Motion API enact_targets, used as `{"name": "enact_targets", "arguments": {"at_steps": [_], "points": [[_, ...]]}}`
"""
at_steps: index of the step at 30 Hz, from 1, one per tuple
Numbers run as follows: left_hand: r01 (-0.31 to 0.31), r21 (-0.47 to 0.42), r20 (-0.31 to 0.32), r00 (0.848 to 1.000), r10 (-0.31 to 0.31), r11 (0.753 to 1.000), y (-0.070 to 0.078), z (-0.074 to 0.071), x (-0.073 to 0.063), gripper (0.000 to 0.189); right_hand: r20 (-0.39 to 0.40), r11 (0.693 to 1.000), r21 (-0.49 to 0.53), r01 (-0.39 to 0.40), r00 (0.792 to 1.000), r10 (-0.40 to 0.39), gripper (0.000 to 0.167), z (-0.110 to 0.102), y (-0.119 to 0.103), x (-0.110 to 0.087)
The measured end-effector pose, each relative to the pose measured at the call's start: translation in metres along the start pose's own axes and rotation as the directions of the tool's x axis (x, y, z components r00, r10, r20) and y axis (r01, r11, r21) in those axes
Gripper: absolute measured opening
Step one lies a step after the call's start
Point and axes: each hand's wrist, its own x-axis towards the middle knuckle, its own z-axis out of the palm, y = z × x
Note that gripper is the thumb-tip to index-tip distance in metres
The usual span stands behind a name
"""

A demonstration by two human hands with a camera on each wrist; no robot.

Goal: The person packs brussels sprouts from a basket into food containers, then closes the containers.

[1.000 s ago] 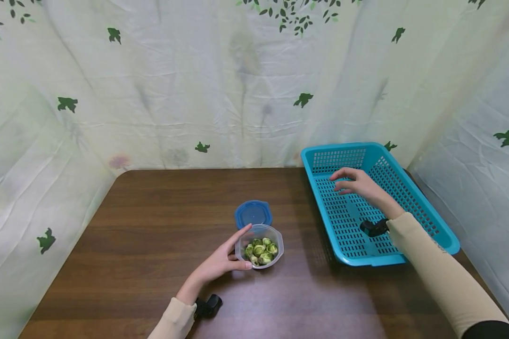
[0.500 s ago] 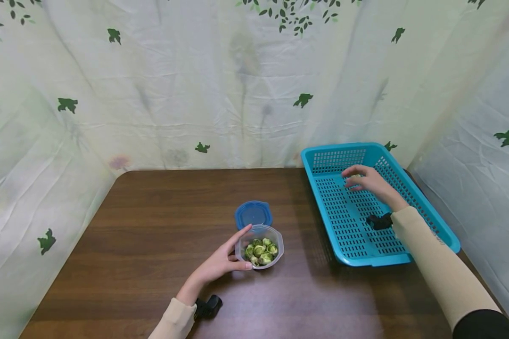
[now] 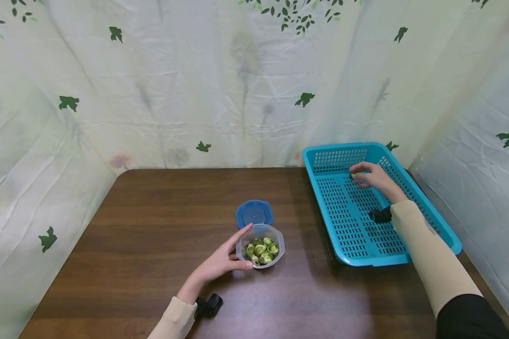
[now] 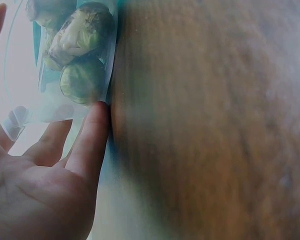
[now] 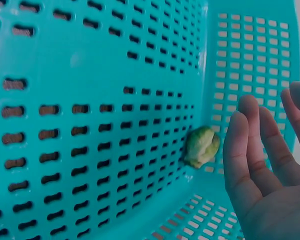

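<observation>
My left hand (image 3: 220, 261) grips the side of a clear plastic container (image 3: 280, 235) with thumb and fingers spread round its rim. Several Brussels sprouts (image 3: 260, 250) lie inside it; in the left wrist view, some sprouts (image 4: 82, 82) show through its wall. Over the far part of a blue plastic basket (image 3: 341, 256), my right hand (image 3: 375, 180) hovers with loosely bent fingers. The right wrist view shows this hand (image 5: 270, 175) holding nothing. Beside its fingertips, a single Brussels sprout (image 5: 202, 146) sits on the basket floor against the perforated wall.
A blue lid (image 3: 254, 213) lies on the brown wooden table (image 3: 174, 212) just behind the container. The basket stands at the table's right side, close to the hanging patterned cloth (image 3: 263, 84).
The right hand has moved rightward and slightly farther back over the basket. A sprout has come into sight beside its fingertips, released in the basket. The left hand and container stay put.
</observation>
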Motion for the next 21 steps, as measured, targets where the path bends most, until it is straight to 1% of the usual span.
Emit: {"name": "enact_targets", "arguments": {"at_steps": [9, 13, 15, 18, 20, 21], "points": [[-0.005, -0.012, 0.003, 1.0, 0.005, 1.0, 0.0, 0.0, 0.0, 0.088, -0.01, 0.999, -0.045, 0.007, 1.0, -0.008, 0.041, -0.003, 0.007, 0.007], [-0.002, -0.01, 0.001, 1.0, 0.002, 1.0, 0.0, 0.0, 0.0, 0.089, -0.066, 0.995, -0.097, -0.013, 0.998, 0.007, 0.04, -0.004, 0.017, 0.015], [-0.003, -0.008, 0.001, 1.0, 0.003, 1.0, 0.0, 0.0, 0.0, 0.089, -0.08, 0.994, -0.107, -0.023, 0.997, 0.015, 0.041, -0.004, 0.02, 0.016], [-0.004, -0.005, 0.0, 1.0, 0.004, 1.0, -0.001, 0.0, 0.0, 0.088, -0.077, 0.995, -0.099, -0.034, 0.997, 0.026, 0.041, -0.005, 0.019, 0.014], [-0.006, -0.002, 0.0, 1.0, 0.006, 1.0, -0.002, -0.001, 0.0, 0.088, -0.067, 0.994, -0.104, -0.041, 0.997, 0.034, 0.042, -0.005, 0.017, 0.012], [-0.008, -0.001, 0.0, 1.0, 0.008, 1.0, -0.002, -0.001, 0.0, 0.088, -0.075, 0.992, -0.115, -0.051, 0.996, 0.042, 0.043, -0.006, 0.017, 0.011]]}}
